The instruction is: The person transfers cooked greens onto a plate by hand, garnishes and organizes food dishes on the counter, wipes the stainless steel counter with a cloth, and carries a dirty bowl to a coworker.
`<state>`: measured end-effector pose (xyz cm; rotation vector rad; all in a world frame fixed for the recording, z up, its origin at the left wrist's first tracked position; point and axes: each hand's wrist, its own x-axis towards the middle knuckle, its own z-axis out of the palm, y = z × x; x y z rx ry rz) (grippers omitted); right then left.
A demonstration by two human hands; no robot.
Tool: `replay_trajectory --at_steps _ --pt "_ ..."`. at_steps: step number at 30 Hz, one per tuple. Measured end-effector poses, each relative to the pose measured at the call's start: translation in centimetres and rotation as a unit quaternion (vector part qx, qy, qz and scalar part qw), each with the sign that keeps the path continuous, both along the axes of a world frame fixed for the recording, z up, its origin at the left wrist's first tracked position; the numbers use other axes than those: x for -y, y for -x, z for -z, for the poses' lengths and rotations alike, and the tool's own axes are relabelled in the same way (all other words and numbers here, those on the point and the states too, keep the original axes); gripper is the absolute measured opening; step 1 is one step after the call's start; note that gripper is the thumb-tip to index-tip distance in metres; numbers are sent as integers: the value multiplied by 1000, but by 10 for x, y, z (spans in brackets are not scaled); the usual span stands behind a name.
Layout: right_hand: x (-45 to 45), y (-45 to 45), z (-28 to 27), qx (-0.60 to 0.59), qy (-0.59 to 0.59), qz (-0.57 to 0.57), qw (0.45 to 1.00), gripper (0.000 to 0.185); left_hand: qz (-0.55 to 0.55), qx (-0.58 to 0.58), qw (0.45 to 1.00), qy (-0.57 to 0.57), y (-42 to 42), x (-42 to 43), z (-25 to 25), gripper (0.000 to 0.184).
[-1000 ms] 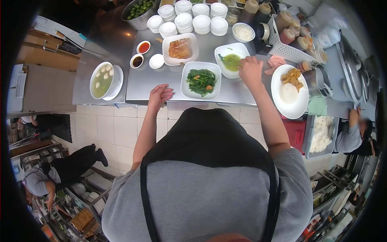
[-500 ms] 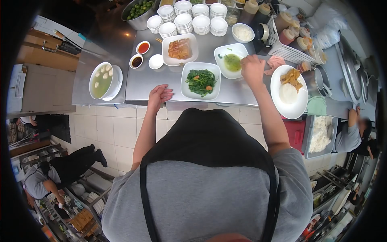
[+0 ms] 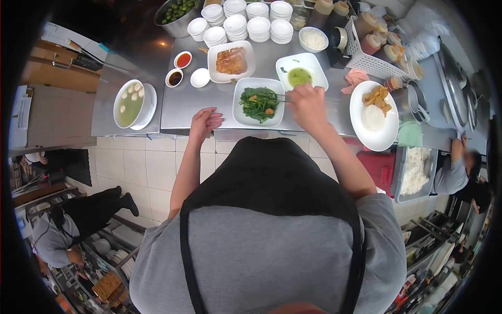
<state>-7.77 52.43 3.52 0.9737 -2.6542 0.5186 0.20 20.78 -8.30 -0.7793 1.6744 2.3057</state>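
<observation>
The right hand (image 3: pixel 307 104) pinches one thin metal utensil (image 3: pixel 283 101), which reaches over the rim of one square bowl (image 3: pixel 238 109) of greens (image 3: pixel 254 106). Left of that bowl, the left hand (image 3: pixel 205 124) is half open, fingers loosely together. Behind the bowl — one meat plate (image 3: pixel 212 62), one dish (image 3: pixel 315 64) of green liquid, nine stacks of small dishes (image 3: pixel 235 26); right of it, one oval plate (image 3: pixel 372 140); far left, one soup bowl (image 3: pixel 143 97).

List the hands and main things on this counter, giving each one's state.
Left hand: open, nothing visible in its grasp
Right hand: closed around a metal utensil
Metal utensil: gripped, its end over the greens dish
Greens dish: well filled, uncovered
Green-liquid dish: partly filled
Soup bowl: nearly full
Oval plate: partly filled
Rice bowl: full
Small back dishes: stacked
Pink cloth: crumpled
</observation>
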Motion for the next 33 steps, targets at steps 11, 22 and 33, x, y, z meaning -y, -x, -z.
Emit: replay_trajectory --at_steps 11,22,33 --pt "-2 -17 40 -18 37 49 998 28 0 6 1000 23 0 -2 0 30" --pt "-261 77 -35 -156 -58 559 812 19 -4 5 999 41 -1 -9 -2 30" --pt "-347 108 -35 74 -142 625 764 27 19 16 997 75 -10 -25 -17 31"
